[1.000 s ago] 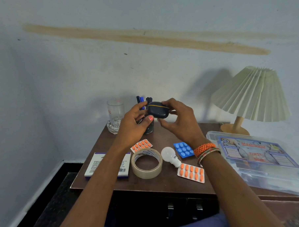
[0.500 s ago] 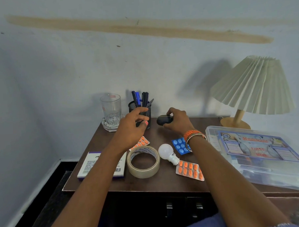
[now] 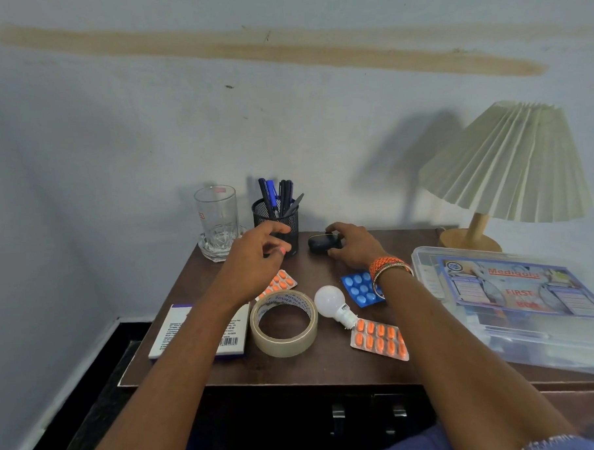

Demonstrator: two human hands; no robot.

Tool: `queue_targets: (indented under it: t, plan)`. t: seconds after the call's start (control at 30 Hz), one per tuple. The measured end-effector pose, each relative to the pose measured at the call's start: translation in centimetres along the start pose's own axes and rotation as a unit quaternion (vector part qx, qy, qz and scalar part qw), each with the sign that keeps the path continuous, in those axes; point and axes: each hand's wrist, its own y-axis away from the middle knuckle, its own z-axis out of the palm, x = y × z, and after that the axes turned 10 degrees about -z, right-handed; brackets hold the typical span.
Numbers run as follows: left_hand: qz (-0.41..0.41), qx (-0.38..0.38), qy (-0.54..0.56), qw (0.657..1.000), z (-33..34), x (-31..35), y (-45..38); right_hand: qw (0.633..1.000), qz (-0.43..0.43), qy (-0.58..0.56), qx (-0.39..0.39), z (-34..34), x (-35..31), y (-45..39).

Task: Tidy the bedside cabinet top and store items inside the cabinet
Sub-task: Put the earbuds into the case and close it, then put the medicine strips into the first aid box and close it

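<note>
Head view: right hand (image 3: 352, 244) low on cabinet top (image 3: 325, 363), fingers (image 3: 333, 227) curled over dark earbud case (image 3: 323, 243) resting beside pen holder (image 3: 276, 222). Left hand (image 3: 256, 260) hovering before holder, fingers loosely curled, gripping nothing. One second ago, case held aloft between both hands; now down on wood.

A home bedroom is showing here: a pleated lamp (image 3: 505, 163), pill strips (image 3: 379, 337) and a drinking glass (image 3: 216, 221) are sitting on a bedside cabinet (image 3: 315, 367).
</note>
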Motion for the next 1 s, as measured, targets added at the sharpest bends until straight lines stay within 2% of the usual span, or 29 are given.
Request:
queue_targets:
  t: [0.27, 0.37, 0.5, 0.7, 0.8, 0.9, 1.0]
  plan:
    - [0.031, 0.004, -0.052, 0.998, 0.5, -0.5, -0.2, 1.0, 0.005, 0.021, 0.012, -1.3, -1.1, 0.6]
    - [0.085, 0.02, -0.093, 0.992, 1.1, -0.4, -0.1, 0.998, -0.019, 0.046, 0.033, -3.1, -2.4, 1.2]
    - [0.14, 0.056, -0.084, 0.985, 2.6, 1.8, 0.3, 0.995, -0.04, 0.067, 0.062, -6.3, -4.2, 3.4]
    - [0.241, 0.067, -0.1, 0.963, 5.8, 6.6, 3.8, 0.987, -0.066, 0.098, 0.11, -11.2, -5.1, 11.1]
    - [0.288, 0.038, -0.154, 0.944, 7.6, 8.5, 5.9, 0.985, -0.055, 0.12, 0.108, -13.4, -4.3, 15.6]
    - [0.36, -0.039, -0.221, 0.906, 10.3, 9.4, 7.4, 0.986, -0.015, 0.146, 0.084, -14.7, -2.3, 20.3]
    - [0.358, -0.11, -0.245, 0.894, 12.7, 9.7, 8.0, 0.984, 0.053, 0.166, 0.05, -15.1, 0.8, 24.0]
